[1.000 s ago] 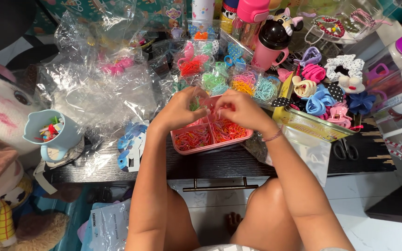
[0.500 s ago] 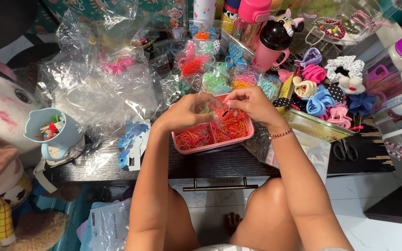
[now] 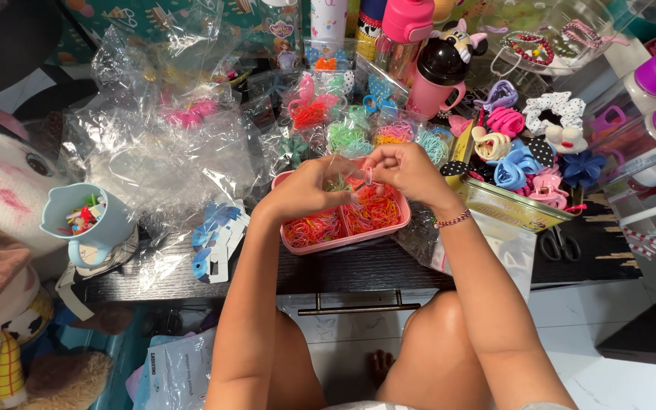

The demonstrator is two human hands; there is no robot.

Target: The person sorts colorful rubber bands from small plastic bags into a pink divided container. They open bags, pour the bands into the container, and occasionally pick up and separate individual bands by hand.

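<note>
The dark table (image 3: 358,269) is full of bags and hair ties. My left hand (image 3: 305,193) and right hand (image 3: 408,171) pinch a small clear bag (image 3: 343,176) over the pink tray (image 3: 343,239) of tiny bands. I think I'm filling it; next needs a careful pinch.

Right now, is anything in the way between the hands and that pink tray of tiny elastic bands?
Nothing visible. The left hand and right hand hover directly above the pink two-compartment tray, pinching a small clear plastic bag between them.
</note>
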